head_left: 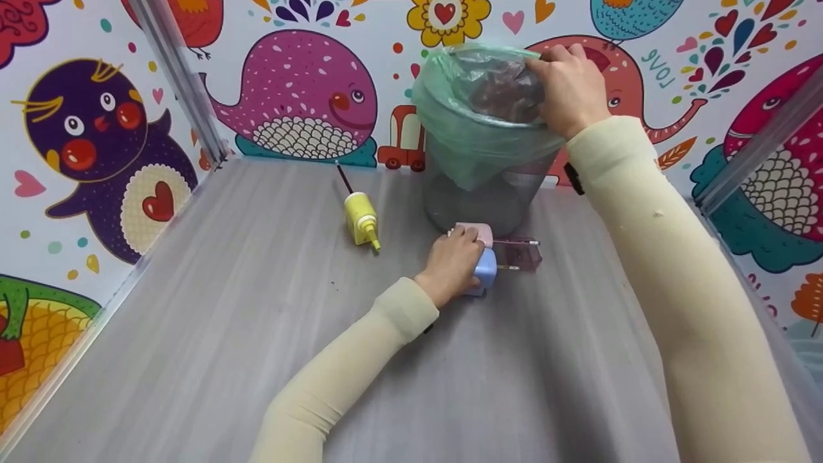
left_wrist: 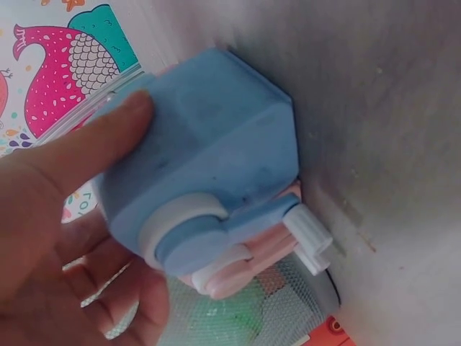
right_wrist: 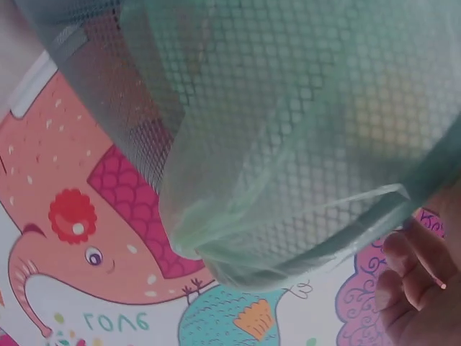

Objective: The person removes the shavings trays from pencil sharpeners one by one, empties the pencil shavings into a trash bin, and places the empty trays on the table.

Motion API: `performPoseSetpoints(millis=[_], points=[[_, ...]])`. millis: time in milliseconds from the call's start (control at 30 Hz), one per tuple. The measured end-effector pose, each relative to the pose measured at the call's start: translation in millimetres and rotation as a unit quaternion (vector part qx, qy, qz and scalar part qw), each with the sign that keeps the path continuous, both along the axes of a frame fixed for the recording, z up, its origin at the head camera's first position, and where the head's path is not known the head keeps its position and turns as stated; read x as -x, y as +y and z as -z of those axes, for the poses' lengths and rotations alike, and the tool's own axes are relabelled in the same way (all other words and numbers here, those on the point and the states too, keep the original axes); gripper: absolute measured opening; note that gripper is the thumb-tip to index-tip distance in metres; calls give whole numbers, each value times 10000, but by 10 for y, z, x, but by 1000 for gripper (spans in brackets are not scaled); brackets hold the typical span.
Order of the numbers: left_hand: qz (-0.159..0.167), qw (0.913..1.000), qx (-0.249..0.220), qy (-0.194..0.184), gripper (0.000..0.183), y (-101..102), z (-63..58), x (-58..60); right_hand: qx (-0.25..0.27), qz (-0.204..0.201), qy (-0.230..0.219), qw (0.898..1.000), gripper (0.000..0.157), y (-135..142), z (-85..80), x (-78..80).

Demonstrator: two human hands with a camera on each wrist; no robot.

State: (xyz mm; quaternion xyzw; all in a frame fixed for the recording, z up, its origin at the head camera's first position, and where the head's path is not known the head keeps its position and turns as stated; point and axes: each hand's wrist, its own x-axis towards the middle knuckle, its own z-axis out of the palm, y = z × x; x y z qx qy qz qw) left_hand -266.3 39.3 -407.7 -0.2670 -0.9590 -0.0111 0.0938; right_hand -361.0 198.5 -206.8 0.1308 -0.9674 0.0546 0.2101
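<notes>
My left hand (head_left: 453, 262) grips a blue crank pencil sharpener (head_left: 487, 267) and a pink one (head_left: 476, 233), which stand side by side. In the left wrist view the thumb lies on the blue sharpener's body (left_wrist: 209, 122), and the other fingers reach beneath; the cranks have white knobs. A reddish see-through part (head_left: 526, 255) with thin rods juts out to the right. My right hand (head_left: 572, 90) holds the rim of a mesh waste bin (head_left: 479, 199) lined with a green plastic bag (head_left: 472, 151). The right wrist view shows curled fingers (right_wrist: 418, 259) at that rim.
A yellow squeeze bottle (head_left: 361, 215) with a pointed nozzle lies on the grey tabletop (head_left: 257, 308), left of the bin. Behind it a thin dark stick (head_left: 344, 177) points toward the back wall. Cartoon-printed walls (head_left: 308, 90) with metal corner posts enclose the table.
</notes>
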Motion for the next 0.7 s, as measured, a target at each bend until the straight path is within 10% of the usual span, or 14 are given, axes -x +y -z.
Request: performPoseSetpoints(millis=[700], points=[[107,9997,-80,186,58,-32,24,-4,-1949,-780,730,9750,48,-53,-16,36]])
